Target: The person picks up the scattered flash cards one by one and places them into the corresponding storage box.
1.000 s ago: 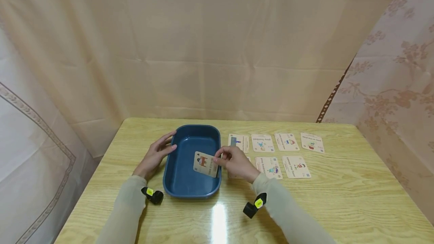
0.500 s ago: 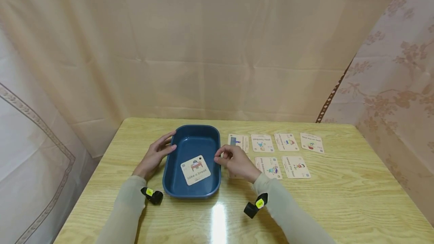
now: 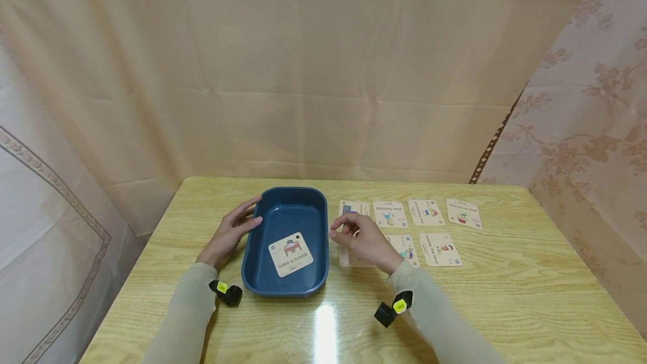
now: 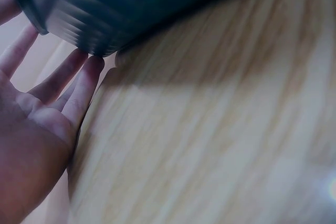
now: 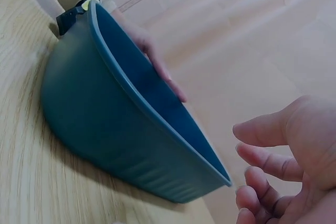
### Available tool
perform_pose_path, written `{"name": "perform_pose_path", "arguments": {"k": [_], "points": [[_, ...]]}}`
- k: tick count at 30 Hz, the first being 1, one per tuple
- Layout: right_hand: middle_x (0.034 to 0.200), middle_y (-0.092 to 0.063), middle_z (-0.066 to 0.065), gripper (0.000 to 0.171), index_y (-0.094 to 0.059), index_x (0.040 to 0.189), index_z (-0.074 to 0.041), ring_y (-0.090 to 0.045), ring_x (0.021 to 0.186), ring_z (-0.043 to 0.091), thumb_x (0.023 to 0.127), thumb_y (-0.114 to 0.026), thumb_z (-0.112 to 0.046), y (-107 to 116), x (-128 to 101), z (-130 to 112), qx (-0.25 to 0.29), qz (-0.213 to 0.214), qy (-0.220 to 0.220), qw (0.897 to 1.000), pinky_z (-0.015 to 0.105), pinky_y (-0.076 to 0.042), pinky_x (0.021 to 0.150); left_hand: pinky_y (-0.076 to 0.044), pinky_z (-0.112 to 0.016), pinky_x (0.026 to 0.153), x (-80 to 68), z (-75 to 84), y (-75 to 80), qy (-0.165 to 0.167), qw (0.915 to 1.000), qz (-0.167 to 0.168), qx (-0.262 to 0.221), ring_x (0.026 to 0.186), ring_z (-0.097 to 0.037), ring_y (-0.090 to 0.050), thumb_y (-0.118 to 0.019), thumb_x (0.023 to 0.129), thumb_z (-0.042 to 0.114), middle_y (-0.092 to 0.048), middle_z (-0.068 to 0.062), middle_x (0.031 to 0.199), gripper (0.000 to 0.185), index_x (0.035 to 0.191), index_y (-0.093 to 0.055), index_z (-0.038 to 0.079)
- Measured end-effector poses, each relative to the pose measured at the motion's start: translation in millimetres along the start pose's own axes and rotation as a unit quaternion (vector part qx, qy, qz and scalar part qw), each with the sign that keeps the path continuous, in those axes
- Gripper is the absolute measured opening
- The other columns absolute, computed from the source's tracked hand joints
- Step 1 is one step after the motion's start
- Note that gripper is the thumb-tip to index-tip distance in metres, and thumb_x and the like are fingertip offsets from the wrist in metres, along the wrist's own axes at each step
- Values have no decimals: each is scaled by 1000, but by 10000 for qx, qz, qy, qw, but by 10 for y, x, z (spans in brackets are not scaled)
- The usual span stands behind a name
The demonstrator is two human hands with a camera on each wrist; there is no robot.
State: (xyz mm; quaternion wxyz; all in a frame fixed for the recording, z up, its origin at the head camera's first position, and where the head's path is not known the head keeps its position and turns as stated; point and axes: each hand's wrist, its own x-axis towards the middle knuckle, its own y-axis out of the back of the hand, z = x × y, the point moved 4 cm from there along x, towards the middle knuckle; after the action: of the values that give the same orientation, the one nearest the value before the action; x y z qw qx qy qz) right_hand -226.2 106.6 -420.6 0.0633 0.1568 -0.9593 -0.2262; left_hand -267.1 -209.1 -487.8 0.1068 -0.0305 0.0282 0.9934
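A dark blue tray (image 3: 255,274) sits on the wooden table (image 3: 505,302), and a white "take a break" card (image 3: 290,254) lies flat inside it. My left hand (image 3: 229,232) rests with straight fingers against the tray's left rim; the left wrist view shows the fingertips (image 4: 86,69) touching the blue tray (image 4: 131,9). My right hand (image 3: 361,239) hovers empty, fingers loosely curled, just right of the tray, above the nearest picture cards (image 3: 349,257). In the right wrist view the right hand (image 5: 283,166) hangs beside the tray's outer wall (image 5: 105,129).
Several picture cards lie face up in two rows right of the tray, from one card (image 3: 389,213) out to the far-right card (image 3: 462,212). Beige cloth (image 3: 323,72) hangs behind and beside the table.
My right hand let go of the card, which dropped flat into the tray. The hand then drew back to the right, over the cards. The left hand stayed put.
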Motion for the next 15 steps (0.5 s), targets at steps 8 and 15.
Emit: {"name": "perform_pose_path", "arguments": {"k": [8, 15], "points": [[81, -54, 6, 10, -70, 103, -11, -57, 71, 28, 95, -74, -16, 188, -102, 60, 7, 128, -207, 9997, 32, -50, 56, -22, -58, 120, 5, -2, 0, 10, 10000, -5, 2, 147, -37, -29, -65, 101, 25, -31, -14, 162, 61, 157, -40, 19], [83, -53, 5, 15, -70, 103, -8, -54, 78, 22, 94, -75, -19, 396, -194, 121, -233, 372, -201, 9988, 29, -42, 66, -22, -59, 119, -7, 7, 0, 32, 10000, -9, 48, 147, -38, -29, -65, 101, 26, -30, -14, 163, 62, 157, -39, 21]]}}
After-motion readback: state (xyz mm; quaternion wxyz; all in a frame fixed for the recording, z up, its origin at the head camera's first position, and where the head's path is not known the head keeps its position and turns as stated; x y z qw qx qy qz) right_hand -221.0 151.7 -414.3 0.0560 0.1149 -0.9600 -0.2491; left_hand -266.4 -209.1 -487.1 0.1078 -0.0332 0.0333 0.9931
